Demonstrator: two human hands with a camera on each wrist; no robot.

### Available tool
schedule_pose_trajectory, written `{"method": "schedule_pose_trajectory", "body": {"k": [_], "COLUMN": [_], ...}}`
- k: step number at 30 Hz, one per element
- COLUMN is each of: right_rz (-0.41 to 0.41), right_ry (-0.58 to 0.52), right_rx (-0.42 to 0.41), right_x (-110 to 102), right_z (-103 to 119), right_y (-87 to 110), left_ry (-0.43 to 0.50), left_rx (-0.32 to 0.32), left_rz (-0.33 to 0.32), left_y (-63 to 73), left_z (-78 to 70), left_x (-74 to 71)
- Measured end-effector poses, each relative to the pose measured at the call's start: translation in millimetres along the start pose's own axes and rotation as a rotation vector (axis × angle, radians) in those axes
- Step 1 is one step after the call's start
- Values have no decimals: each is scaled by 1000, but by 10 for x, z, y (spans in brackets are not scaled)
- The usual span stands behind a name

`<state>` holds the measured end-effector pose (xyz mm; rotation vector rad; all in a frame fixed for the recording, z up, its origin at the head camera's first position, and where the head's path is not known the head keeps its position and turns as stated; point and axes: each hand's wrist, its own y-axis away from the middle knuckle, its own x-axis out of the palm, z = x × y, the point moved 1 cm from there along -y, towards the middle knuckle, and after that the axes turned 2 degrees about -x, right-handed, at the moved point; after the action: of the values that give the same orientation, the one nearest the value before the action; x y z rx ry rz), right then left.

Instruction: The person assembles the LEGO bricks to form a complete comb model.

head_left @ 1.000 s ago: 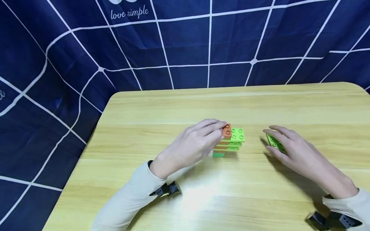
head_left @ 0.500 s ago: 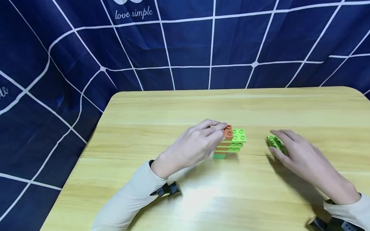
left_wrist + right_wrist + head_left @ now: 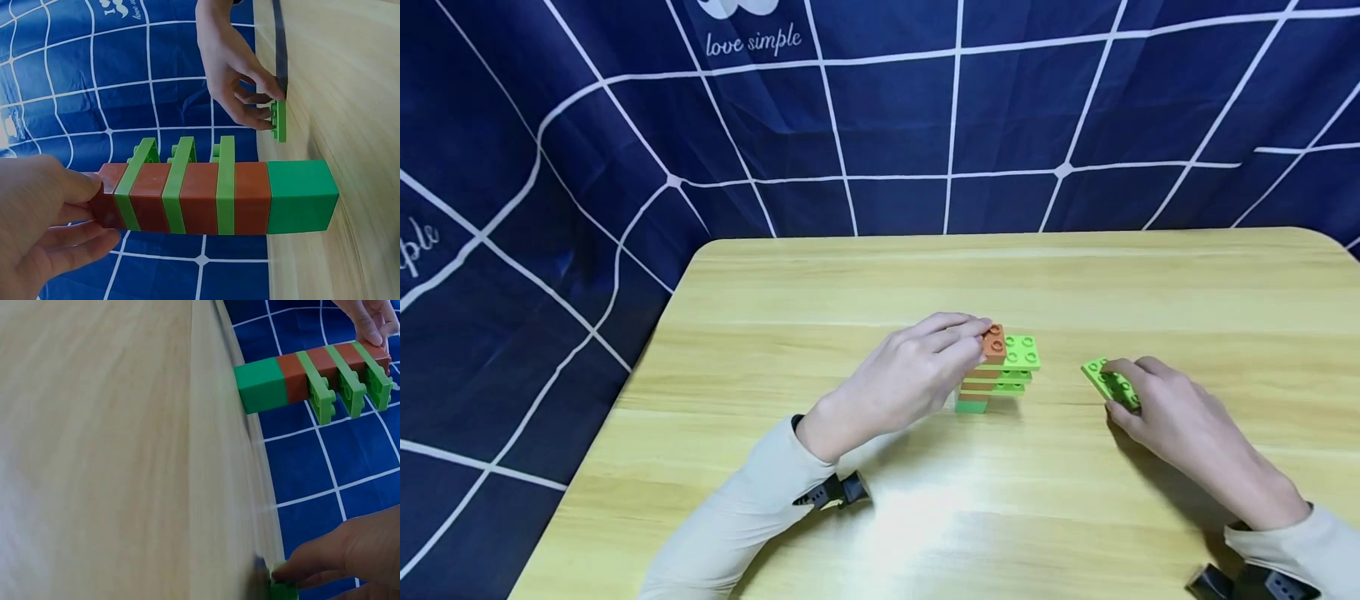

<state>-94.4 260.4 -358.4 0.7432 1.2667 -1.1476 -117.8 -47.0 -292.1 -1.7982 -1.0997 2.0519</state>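
A tower of toy building bricks stands upright on the table, its base a dark green brick. Above that, orange-brown bricks alternate with thin light-green plates that jut out to the right. My left hand pinches the top orange brick between thumb and fingers. To the right of the tower, my right hand pinches a loose light-green studded plate at its near end. In the left wrist view that plate is close to the tabletop; my fingers hide part of it.
The wooden table has rounded far corners. Behind it and along its left side hangs a dark blue cloth with white grid lines. A small black camera sits at my left wrist.
My right hand has shifted slightly toward me, and its fingers have closed on the loose green plate, which has turned a little. The left hand keeps its grip on the tower's top.
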Motion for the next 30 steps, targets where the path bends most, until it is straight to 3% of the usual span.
{"method": "schedule_pose_trajectory", "body": {"k": [8,12,23,30], "right_rz": [-30,-89,-431,-492], "right_ry": [-19,-31,-90,-164], "right_rx": [-31,-65,-224,-313], "right_x": [-28,-84,-453,-608], "right_z": [-4,7,208,496], "right_y": [17,6,-153,-208], "left_ry": [33,35,38,68], "left_rx": [-25,-25,-24,-23], "left_rz": [3,0,-25,-24], "left_y": [0,-6,22,49], "left_z": [10,10,33,30], "left_x": [-1,-2,0,-8]}}
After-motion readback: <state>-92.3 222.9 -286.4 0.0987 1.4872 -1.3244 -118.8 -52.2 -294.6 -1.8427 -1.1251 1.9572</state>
